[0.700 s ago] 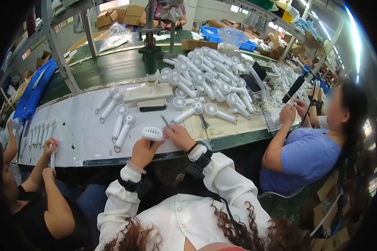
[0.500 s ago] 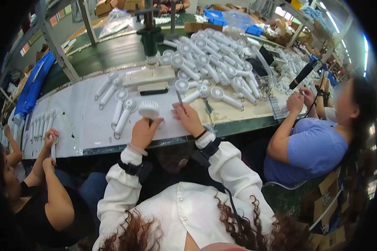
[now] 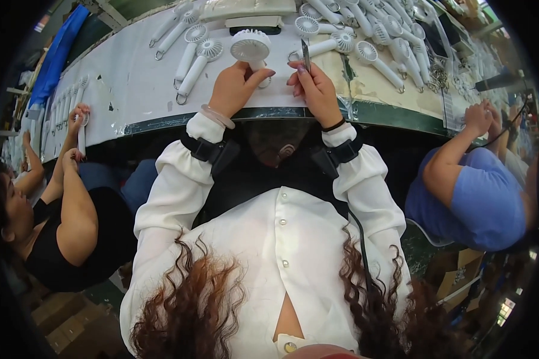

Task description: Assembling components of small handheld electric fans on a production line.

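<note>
My left hand (image 3: pixel 231 90) is closed around the handle of a white handheld fan (image 3: pixel 250 46), its round head standing above my fingers. To the right, my right hand (image 3: pixel 320 96) pinches a slim, pointed metal knife (image 3: pixel 306 56) with the tip up. A small gap separates the knife from the fan. Several finished-looking white fans (image 3: pixel 194 69) with metal rings on their handle ends lie left of my left hand. Another white fan (image 3: pixel 326 46) lies just beyond my right hand.
A heap of white fans (image 3: pixel 395 36) covers the table's right side. A pale block with a dark strip (image 3: pixel 254 24) lies beyond my hands. Co-workers sit on both sides, one in black (image 3: pixel 90 221) and one in blue (image 3: pixel 482 197). The green table edge (image 3: pixel 215 119) runs before me.
The head view has tipped downward, so the table and hands appear higher. Both hands keep their grips; the fan's head now shows more of its grille, and the knife points more upright.
</note>
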